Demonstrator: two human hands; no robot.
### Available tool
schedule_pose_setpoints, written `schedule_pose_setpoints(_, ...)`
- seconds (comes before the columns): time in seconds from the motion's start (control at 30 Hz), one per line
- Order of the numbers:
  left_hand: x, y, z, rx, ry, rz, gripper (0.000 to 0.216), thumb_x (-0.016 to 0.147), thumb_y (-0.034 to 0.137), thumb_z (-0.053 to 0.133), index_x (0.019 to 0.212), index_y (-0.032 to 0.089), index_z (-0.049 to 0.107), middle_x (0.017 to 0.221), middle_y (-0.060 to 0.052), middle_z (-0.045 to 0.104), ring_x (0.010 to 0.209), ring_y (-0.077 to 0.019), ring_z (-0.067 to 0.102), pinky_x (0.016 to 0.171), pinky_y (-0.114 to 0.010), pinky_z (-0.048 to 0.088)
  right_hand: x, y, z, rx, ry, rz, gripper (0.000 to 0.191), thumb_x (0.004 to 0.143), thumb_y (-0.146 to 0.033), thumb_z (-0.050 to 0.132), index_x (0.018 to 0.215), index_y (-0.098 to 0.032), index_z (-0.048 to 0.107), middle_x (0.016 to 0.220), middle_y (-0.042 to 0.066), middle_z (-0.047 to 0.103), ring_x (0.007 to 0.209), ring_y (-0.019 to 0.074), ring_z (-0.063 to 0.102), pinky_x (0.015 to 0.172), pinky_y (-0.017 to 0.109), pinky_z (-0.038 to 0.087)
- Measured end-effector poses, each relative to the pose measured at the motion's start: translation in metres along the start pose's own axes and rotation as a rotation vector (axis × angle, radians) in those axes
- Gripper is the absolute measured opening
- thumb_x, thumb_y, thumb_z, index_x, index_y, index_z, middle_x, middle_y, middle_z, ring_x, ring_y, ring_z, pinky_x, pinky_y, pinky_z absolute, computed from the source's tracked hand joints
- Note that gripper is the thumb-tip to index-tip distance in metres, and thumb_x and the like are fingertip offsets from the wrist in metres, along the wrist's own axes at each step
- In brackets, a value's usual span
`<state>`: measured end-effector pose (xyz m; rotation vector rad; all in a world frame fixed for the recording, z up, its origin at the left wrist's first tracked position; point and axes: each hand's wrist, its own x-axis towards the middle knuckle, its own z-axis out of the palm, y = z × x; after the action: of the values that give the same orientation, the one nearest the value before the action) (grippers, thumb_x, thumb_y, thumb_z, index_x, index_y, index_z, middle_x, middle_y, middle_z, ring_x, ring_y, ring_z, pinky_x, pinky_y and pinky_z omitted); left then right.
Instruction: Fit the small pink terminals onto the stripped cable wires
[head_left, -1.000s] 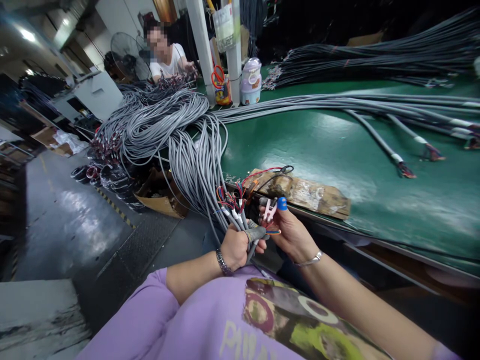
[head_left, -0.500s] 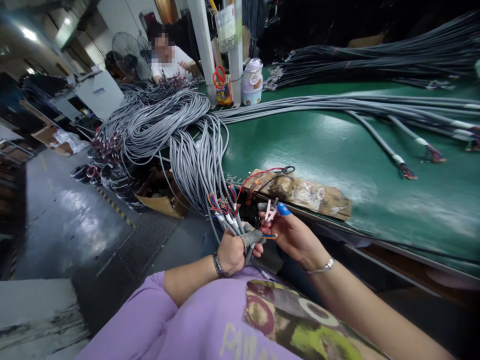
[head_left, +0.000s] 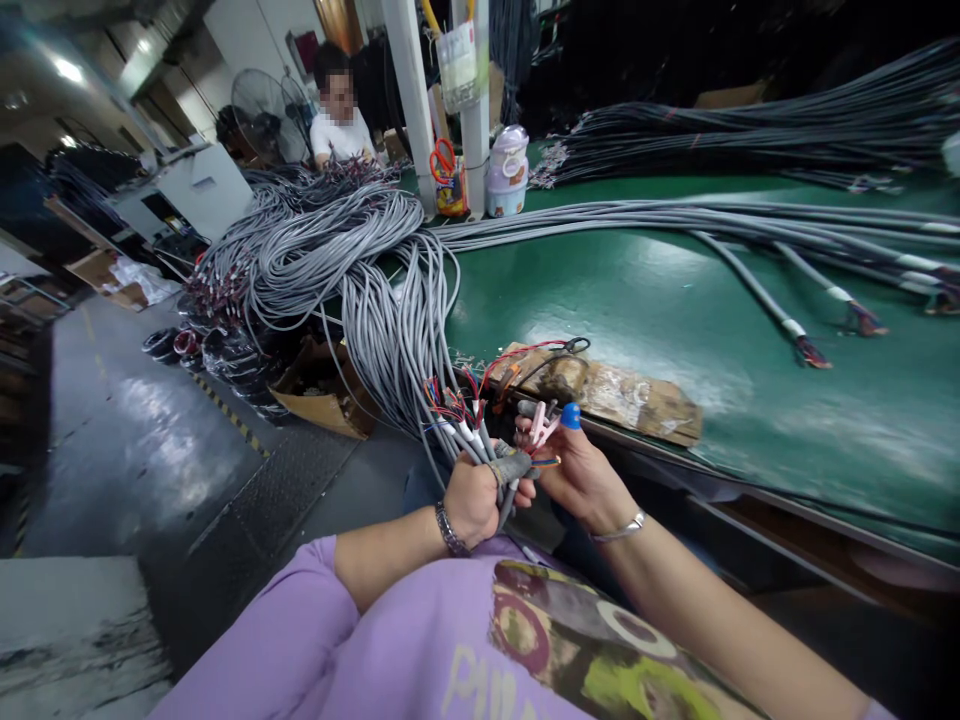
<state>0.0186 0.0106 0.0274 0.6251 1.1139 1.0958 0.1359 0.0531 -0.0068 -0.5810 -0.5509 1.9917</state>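
My left hand (head_left: 478,496), its thumb and a finger in grey covers, is wrapped round several grey cables (head_left: 466,437) whose stripped ends show coloured wires (head_left: 452,402). One short bunch of coloured wires (head_left: 547,462) sticks out to the right by its thumb. Close beside it, my right hand (head_left: 583,474) pinches a pale pink clip (head_left: 540,427) between thumb and fingers. A blue cap covers the right thumb tip. The clip's jaws point down toward the wires; whether they touch them cannot be made out.
The held cables run into a large grey cable pile (head_left: 337,235) at the left of the green table (head_left: 600,290). A taped cardboard strip (head_left: 622,392) lies along its edge. Black cables (head_left: 712,140) lie behind. A person (head_left: 339,125) sits beyond the pile, near a fan (head_left: 259,112).
My right hand has come slightly closer to the left hand, with the clip still in its fingers. The left hand keeps its hold on the cables. The person behind has raised their head.
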Motion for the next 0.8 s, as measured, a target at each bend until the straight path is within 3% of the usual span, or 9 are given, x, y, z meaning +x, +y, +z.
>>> schedule_pose_setpoints(0.27,0.001,-0.002,-0.002,0.005,0.001,-0.005,0.043,0.052,0.048,0.080,0.060,0.015,0.054,0.045,0.002,0.052,0.039,-0.0077,0.048,0.039,-0.019,0.038,0.009,0.003,0.002,0.150,0.118,-0.075,0.046,0.055,-0.057,0.082,0.080,-0.022,0.068,0.071,-0.001,0.068,0.054,0.0135,0.058,0.054,0.028,0.051)
schedule_pose_setpoints(0.4,0.002,-0.003,-0.002,0.017,0.013,-0.016,0.043,0.051,0.048,0.080,0.059,0.014,0.055,0.046,0.000,0.055,0.039,-0.0088,0.049,0.039,-0.020,0.040,0.010,0.004,0.000,0.136,0.162,-0.082,0.042,0.057,-0.054,0.083,0.079,-0.022,0.068,0.067,-0.001,0.068,0.054,0.0139,0.059,0.054,0.028,0.051)
schedule_pose_setpoints(0.63,0.003,-0.005,-0.003,0.008,0.001,0.011,0.042,0.053,0.048,0.079,0.061,0.014,0.054,0.047,0.000,0.056,0.039,-0.0094,0.050,0.039,-0.020,0.039,0.007,0.004,0.006,0.122,0.112,-0.110,0.048,0.054,-0.061,0.081,0.078,-0.021,0.067,0.068,-0.001,0.066,0.057,0.0132,0.059,0.054,0.026,0.052)
schedule_pose_setpoints(0.8,-0.005,-0.007,-0.008,0.005,-0.036,0.035,0.044,0.055,0.050,0.079,0.062,0.015,0.053,0.047,0.001,0.056,0.039,-0.0084,0.049,0.040,-0.020,0.039,-0.002,-0.002,0.012,0.067,0.043,-0.058,0.055,0.063,-0.072,0.067,0.084,-0.022,0.068,0.077,0.002,0.068,0.060,0.0140,0.060,0.054,0.026,0.052)
